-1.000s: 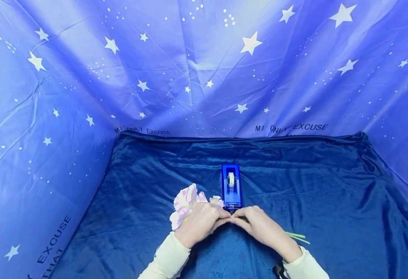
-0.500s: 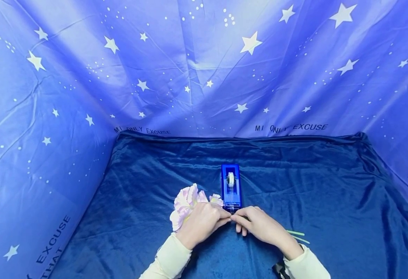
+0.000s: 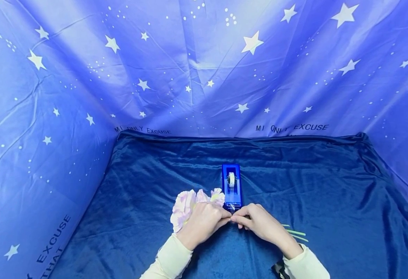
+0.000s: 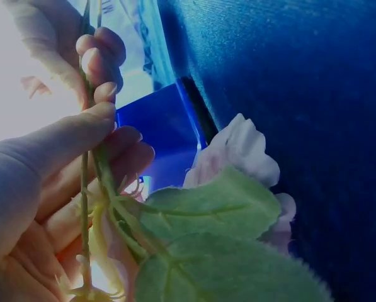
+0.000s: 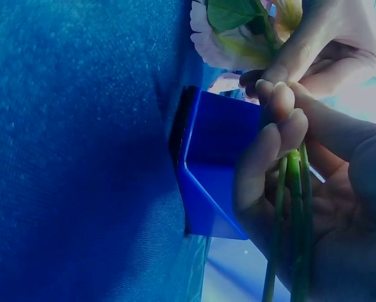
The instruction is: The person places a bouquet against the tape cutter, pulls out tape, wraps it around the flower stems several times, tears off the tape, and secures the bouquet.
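Note:
A bunch of pale pink flowers (image 3: 183, 207) lies across in front of me, blossoms to the left and green stems (image 3: 297, 233) poking out beyond my right wrist. My left hand (image 3: 204, 221) pinches the stems just below the blossoms, between thumb and fingers. Close beside it, fingertips meeting, my right hand (image 3: 259, 226) grips the same stems (image 5: 295, 201). Green leaves (image 4: 213, 207) spread under the left hand in its wrist view. Right behind the fingertips stands a blue tape dispenser (image 3: 233, 198) with a roll of tape (image 3: 231, 179). The pinched spot is mostly hidden by fingers.
Dark blue velvety cloth (image 3: 329, 193) covers the table, with wrinkles around the dispenser. Blue star-printed curtains (image 3: 197, 50) enclose the back and both sides. A black band (image 3: 278, 269) shows at my right cuff.
The bunch has turned a little: the blossoms have shifted, with the smallest nearer the dispenser, and another stem end shows at right. My right fingers extended below, then drew back in.

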The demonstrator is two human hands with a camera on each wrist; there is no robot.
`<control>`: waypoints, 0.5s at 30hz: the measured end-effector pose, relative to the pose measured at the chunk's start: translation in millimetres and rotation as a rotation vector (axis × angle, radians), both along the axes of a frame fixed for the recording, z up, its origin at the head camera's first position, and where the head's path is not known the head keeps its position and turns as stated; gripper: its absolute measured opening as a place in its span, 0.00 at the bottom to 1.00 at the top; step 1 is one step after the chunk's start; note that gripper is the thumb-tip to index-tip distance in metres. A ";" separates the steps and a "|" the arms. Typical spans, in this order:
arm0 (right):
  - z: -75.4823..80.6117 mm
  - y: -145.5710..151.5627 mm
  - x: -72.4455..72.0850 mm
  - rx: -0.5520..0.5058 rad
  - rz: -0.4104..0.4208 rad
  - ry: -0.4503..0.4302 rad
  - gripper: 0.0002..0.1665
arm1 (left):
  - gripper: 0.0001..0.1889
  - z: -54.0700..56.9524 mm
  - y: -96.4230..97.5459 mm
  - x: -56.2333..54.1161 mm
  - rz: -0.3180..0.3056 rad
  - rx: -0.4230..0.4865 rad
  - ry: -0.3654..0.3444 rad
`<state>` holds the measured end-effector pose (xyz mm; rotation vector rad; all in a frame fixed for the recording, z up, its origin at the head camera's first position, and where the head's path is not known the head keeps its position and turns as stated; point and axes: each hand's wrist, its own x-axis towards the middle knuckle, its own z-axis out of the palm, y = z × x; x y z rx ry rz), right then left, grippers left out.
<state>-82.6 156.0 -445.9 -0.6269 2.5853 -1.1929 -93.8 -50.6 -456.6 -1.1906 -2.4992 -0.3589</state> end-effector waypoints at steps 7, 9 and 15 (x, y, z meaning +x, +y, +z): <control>1.2 0.5 -0.1 0.009 0.008 0.045 0.17 | 0.04 5.0 2.9 0.9 0.016 -0.079 0.029; 1.0 0.7 -0.6 0.009 0.012 0.051 0.16 | 0.04 5.5 3.2 1.0 0.023 -0.098 0.036; -0.4 1.2 -1.6 0.003 0.019 0.066 0.15 | 0.04 7.2 4.4 1.3 0.049 -0.141 0.075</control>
